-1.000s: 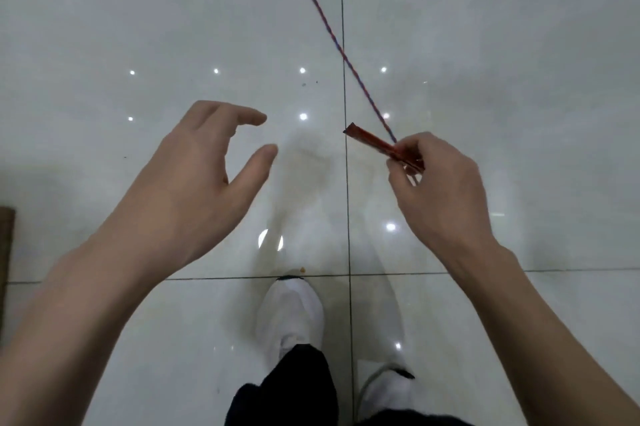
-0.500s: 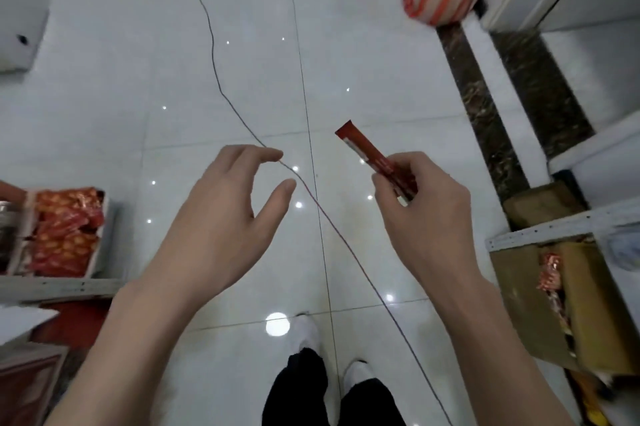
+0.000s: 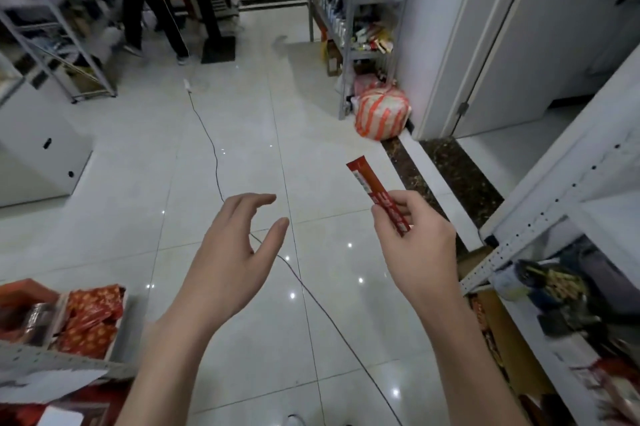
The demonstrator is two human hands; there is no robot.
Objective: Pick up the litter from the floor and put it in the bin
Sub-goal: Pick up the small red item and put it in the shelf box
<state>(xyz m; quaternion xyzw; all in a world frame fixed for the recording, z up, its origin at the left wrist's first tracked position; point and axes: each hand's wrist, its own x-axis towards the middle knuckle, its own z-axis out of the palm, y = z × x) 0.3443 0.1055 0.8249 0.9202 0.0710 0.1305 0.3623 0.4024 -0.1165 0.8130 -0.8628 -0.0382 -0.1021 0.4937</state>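
My right hand point(image 3: 417, 249) pinches the lower end of a long red stick-shaped wrapper point(image 3: 369, 180), which points up and to the left above the white tiled floor. My left hand point(image 3: 232, 259) hovers beside it at centre, fingers curved and apart, holding nothing. A bin lined with a red-and-white striped bag point(image 3: 381, 114) stands on the floor ahead to the right, by the foot of a shelf rack. It is well beyond both hands.
A thin dark cable point(image 3: 211, 148) runs across the floor from far centre toward my feet. Metal shelf racks point(image 3: 349, 10) line the right and left sides. A box of red packets point(image 3: 91, 318) sits lower left. A person in dark trousers point(image 3: 145, 3) stands at the back.
The view has lifted from straight down at the floor to looking ahead along the aisle. Both hands keep their pose, the right one still holding the red wrapper.
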